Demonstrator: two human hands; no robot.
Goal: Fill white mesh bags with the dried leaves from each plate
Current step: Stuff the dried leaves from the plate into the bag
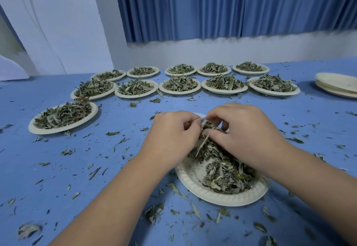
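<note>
Mesh bag point(202, 119): only a white sliver shows, held between the two sets of fingertips above the far edge of the near plate point(228, 199). The rest is hidden by the fingers and leaves, so how full it is cannot be told.

Dried leaves point(224, 174): a loose heap on the right half of the near plate, rising to a clump at the bag's mouth. One long pale stem sticks out downward between the hands.

Left hand point(173, 131): fingers curled, pinching the bag's edge. Right hand point(245, 129): fingers curled, tips pinching the clump of leaves at the mouth.

Risks, as judged:
- The mouth looks narrow and the leaves are long and springy. Pushed in too fast, they would likely ride over the rim and fall.
- The stiff stem could catch the mesh or prop the mouth shut.
- If the left pinch loosens, the opening would collapse and the clump would spill back.
- The right forearm lies over the plate's rim, so a nudge could tip or slide it.

Desk point(96, 168): blue cover, already littered with leaf scraps point(154, 212), so more spillage would be hard to recover cleanly.

Beyond: a full plate at left point(63, 118), two rows of full plates point(179, 84) well apart, and a stack of empty plates point(340, 86) far right. Much of the task remains.
</note>
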